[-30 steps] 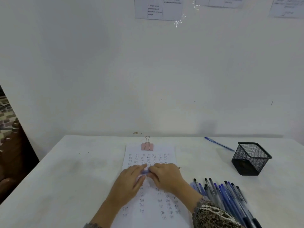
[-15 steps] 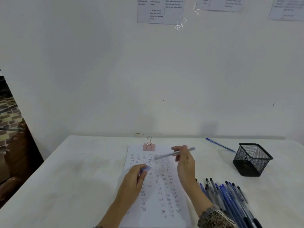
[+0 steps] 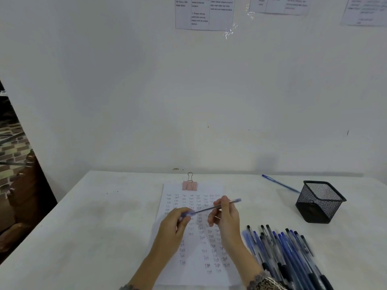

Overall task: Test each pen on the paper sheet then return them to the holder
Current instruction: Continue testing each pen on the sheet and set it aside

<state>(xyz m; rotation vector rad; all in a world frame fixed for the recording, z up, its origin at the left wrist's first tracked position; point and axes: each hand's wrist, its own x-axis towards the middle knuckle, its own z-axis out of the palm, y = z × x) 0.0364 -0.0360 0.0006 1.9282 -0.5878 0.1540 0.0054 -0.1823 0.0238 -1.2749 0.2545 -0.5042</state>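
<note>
A white paper sheet (image 3: 194,248) covered in small handwritten words lies in the middle of the table, with a pink binder clip (image 3: 189,185) at its top edge. My right hand (image 3: 227,220) pinches a blue pen (image 3: 211,208) above the sheet. The pen slants down to the left, where my left hand (image 3: 173,229) holds its blue cap at the pen's lower end. A black mesh holder (image 3: 319,201) stands at the right with no pens showing inside it.
Several blue and black pens (image 3: 282,254) lie in a heap on the table right of the sheet. One more blue pen (image 3: 279,183) lies near the wall behind the holder. The white table (image 3: 94,227) meets a white wall with taped notices.
My hands pulled apart, the right one lifting the pen off its cap. Now they have come back together, with the pen's lower end at the cap in my left hand.
</note>
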